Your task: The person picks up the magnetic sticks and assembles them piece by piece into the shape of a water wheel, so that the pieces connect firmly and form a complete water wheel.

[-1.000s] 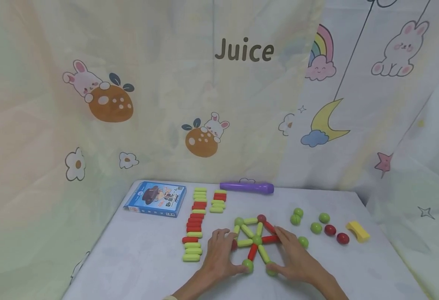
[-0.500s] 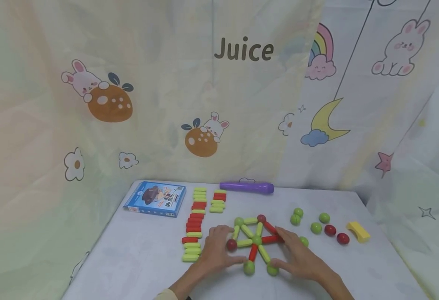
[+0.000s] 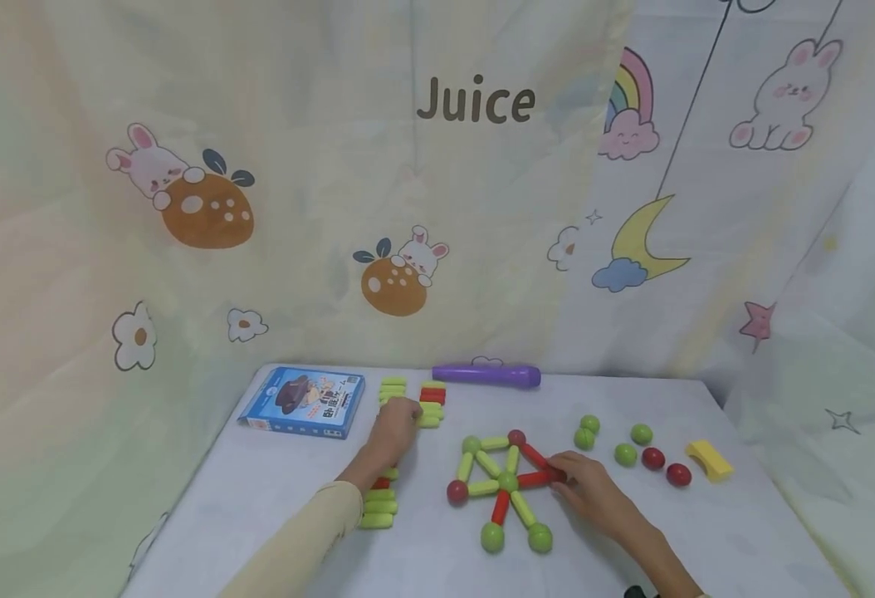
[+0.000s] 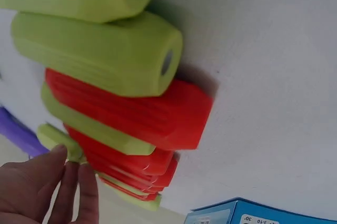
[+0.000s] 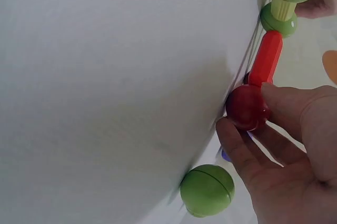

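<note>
- Far left on the desk (image 3: 221,523), we see a blue box (image 3: 305,401) lying flat, a hat printed on its top.
- Just right of it, we follow the long column (image 3: 379,507) of green and red sticks, running from far to near, its middle covered by an arm.
- Over that column reaches our left hand (image 3: 395,423), in a pale sleeve (image 3: 295,531); thumb and fingertips meet in a pinching grip on a green stick (image 4: 51,135), at the short column (image 3: 433,396) just to the right.
- Far behind, we have a purple rod (image 3: 486,376) lying crosswise.
- Right of the columns sits the wheel-like frame: a green hub ball (image 3: 508,482) sends out six sticks, with outer sticks linking the balls at its left and far sides; two green balls cap the near spokes.
- At the frame's right corner, there's our right hand (image 3: 590,494), its grip closed round a dark red ball (image 5: 246,107), right where two red sticks run in.
- Further right, we spot loose green balls (image 3: 626,454) and two loose red balls (image 3: 679,474), well apart from the frame.
- Rightmost of all, we get a yellow block (image 3: 710,461), just beside those reds.
</note>
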`<state>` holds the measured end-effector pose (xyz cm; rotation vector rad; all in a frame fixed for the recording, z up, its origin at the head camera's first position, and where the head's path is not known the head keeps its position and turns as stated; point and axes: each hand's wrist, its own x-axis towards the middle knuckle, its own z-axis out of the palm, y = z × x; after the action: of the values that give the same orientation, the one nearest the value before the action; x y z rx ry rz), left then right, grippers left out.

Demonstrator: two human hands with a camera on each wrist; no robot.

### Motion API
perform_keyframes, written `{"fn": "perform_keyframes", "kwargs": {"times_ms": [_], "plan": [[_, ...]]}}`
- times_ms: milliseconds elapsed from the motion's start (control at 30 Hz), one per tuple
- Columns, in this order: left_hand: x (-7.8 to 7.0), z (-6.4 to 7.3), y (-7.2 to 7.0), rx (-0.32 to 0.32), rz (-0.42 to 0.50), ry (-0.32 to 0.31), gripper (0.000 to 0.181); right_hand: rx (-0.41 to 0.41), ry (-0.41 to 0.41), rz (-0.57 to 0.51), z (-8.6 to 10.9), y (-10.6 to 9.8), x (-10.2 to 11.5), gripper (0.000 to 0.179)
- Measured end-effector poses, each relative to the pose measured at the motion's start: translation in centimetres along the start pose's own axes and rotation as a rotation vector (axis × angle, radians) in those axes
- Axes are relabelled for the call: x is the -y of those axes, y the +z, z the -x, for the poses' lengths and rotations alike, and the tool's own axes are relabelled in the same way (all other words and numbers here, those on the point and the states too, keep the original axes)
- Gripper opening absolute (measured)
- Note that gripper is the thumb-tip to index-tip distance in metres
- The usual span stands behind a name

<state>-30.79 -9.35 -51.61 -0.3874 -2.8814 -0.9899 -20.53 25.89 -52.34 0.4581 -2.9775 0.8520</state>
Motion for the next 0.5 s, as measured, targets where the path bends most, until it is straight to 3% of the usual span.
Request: {"fn": "perform_keyframes", "kwargs": {"times_ms": [100, 200, 300, 433, 500], "plan": [[0.1, -0.1, 0.5, 0.005, -0.083, 0.028, 0.028, -0.004, 0.002, -0.001, 0.0, 0.1, 0.1, 0.034], [0.2, 0.1, 0.8, 0.009, -0.115, 0.015, 0.025, -0.008, -0.016, 0.005, 0.0, 0.2, 0.1, 0.035], [0.3, 0.3, 0.9, 0.026, -0.107, 0.019, 0.023, -0.01, -0.023, 0.007, 0.0, 0.3, -0.1, 0.034], [0.5, 0.9, 0.7, 0.013, -0.075, 0.088, 0.022, -0.015, -0.006, 0.01, 0.0, 0.2, -0.2, 0.033], [0.3, 1.4, 0.3, 0.008, -0.004, 0.135, 0.021, -0.022, -0.01, 0.013, 0.0, 0.2, -0.3, 0.033]]}}
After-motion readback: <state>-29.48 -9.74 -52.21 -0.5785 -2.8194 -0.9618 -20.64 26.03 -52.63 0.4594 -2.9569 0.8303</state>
